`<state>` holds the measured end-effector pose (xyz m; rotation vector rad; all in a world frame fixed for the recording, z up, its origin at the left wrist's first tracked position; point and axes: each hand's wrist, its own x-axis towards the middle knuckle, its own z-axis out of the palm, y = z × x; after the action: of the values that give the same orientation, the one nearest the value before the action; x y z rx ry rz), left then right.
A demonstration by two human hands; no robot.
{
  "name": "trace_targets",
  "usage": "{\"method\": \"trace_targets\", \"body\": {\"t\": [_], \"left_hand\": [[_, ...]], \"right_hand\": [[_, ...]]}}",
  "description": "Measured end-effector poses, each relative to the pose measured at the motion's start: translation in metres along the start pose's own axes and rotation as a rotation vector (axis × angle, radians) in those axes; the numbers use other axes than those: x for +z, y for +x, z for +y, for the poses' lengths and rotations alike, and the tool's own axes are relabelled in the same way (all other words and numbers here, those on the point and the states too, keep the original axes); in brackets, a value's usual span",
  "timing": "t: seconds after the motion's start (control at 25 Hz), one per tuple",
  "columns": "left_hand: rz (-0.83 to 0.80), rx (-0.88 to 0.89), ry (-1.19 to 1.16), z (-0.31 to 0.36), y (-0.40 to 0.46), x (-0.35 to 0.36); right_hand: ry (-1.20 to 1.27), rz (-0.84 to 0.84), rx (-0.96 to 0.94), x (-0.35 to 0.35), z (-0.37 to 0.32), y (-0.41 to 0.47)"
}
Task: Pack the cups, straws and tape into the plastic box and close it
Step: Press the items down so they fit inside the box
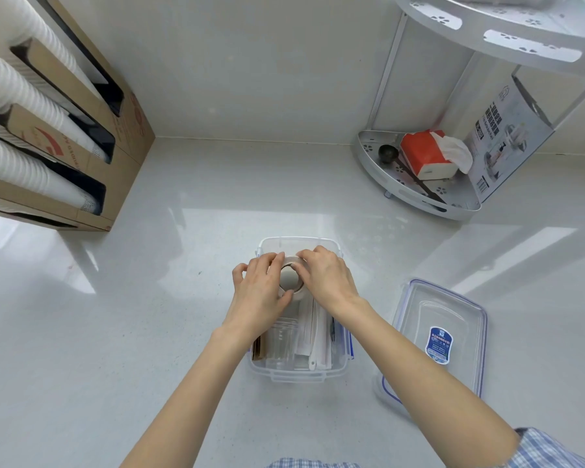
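A roll of clear tape with a pale cardboard core point(291, 278) is being held over the far end of a clear rectangular plastic box point(298, 375) at the centre of a glossy white desk point(115, 332). The grip of the left hand point(259, 292) is being kept closed around the roll's left side, while the grip of the right hand point(328, 276) is being closed on its right side, fingers curled over the top edge. Inside the box, at the 6 o'clock end, a stack of clear plastic cups point(281, 342) is lying on its side, with white paper-wrapped straws point(313, 336) laid lengthwise beside it on the right. At 3 o'clock from the box, just beside it, a clear blue-edged lid with a blue label point(439, 339) is resting on the desk. At 10 o'clock, a brown cardboard dispenser with stacks of white cups point(58, 130) is being seen against the wall; at 2 o'clock, a white metal corner shelf point(416, 197) is carrying a red-and-white tissue pack point(426, 157).
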<state>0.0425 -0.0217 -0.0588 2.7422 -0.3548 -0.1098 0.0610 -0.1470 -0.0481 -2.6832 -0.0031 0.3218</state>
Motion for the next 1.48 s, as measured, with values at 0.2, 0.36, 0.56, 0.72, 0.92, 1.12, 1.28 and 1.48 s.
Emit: {"method": "trace_targets", "body": {"t": [0.2, 0.36, 0.56, 0.72, 0.92, 1.12, 1.28, 1.48], "left_hand": [[-0.022, 0.047, 0.076, -0.003, 0.0, 0.004], [-0.069, 0.037, 0.087, -0.001, 0.003, 0.004], [-0.138, 0.037, 0.123, -0.003, 0.005, 0.002], [-0.058, 0.054, 0.071, 0.003, 0.006, -0.001], [-0.061, 0.101, 0.015, 0.019, 0.015, -0.001], [-0.187, 0.184, 0.158, 0.034, 0.035, 0.011], [-0.276, 0.242, 0.287, 0.04, 0.045, 0.021], [-0.346, 0.189, 0.387, 0.042, 0.054, 0.026]], "right_hand": [[0.023, -0.003, 0.047, -0.002, -0.002, 0.006], [0.029, -0.07, 0.031, -0.004, 0.003, 0.009], [0.219, 0.001, -0.038, -0.011, 0.015, 0.009], [0.398, 0.195, -0.024, -0.021, 0.028, -0.001], [0.473, 0.191, 0.079, -0.019, 0.048, -0.015], [0.56, 0.178, 0.113, -0.012, 0.054, -0.019], [0.61, 0.186, 0.138, -0.01, 0.056, -0.019], [0.624, 0.199, 0.135, -0.006, 0.057, -0.019]]}}
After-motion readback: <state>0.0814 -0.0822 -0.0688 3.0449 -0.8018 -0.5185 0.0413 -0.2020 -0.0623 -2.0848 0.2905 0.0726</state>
